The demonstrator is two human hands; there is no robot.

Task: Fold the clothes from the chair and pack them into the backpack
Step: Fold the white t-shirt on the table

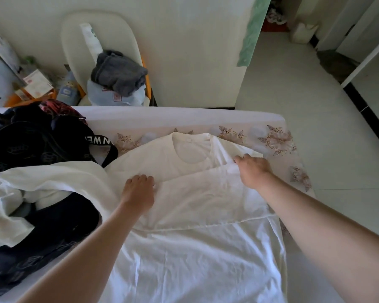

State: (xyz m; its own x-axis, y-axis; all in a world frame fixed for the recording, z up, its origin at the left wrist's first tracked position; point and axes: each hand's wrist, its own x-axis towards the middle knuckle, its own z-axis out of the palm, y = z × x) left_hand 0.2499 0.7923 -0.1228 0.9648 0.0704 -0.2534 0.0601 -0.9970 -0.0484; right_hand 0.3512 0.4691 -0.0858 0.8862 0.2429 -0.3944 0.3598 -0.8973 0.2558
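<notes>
Grip: left hand and right hand each pinch the shirt hem.
Shirt: on tabletop, mid-fold.
Left to do: grey clothes on chair, packing the backpack.

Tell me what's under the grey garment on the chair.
A pale blue bundle lies under the grey garment. The chair seat below is covered, so anything more there is hidden.
</notes>
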